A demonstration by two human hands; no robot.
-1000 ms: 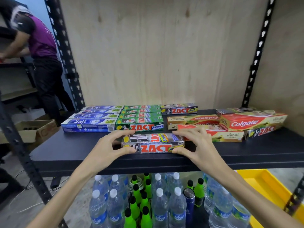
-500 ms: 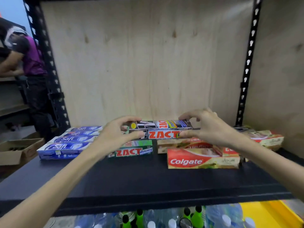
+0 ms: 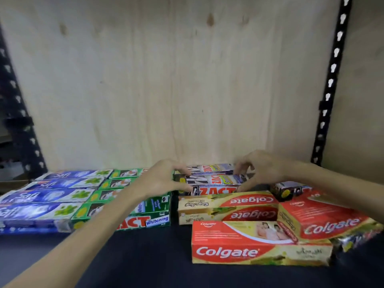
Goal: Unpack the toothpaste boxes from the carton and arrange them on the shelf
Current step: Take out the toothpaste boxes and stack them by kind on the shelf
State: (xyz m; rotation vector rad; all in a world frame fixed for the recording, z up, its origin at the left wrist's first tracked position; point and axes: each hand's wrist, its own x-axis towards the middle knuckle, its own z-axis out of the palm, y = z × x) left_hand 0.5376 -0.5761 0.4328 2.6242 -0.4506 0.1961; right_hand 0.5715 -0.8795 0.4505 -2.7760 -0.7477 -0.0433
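Observation:
A silver-and-black ZACT toothpaste box [image 3: 216, 180] lies near the back of the black shelf [image 3: 145, 256], just in front of another ZACT box [image 3: 209, 169]. My left hand [image 3: 166, 179] grips its left end and my right hand [image 3: 261, 169] grips its right end. Green ZACT Whitening boxes [image 3: 145, 215] lie to its left, partly hidden by my left forearm. Blue Safi boxes [image 3: 47, 196] fill the far left. Red Colgate boxes [image 3: 245, 242] sit in front and to the right.
A plywood back panel [image 3: 166, 80] closes the shelf behind the boxes. Black perforated uprights [image 3: 330, 84] stand at both sides. One more ZACT box [image 3: 288, 190] lies at the right behind the Colgate boxes. Bare shelf surface runs along the front.
Both hands carried the ZACT box from the shelf's front edge up and back to the rear row behind the Colgate boxes. The camera moved closer to the shelf.

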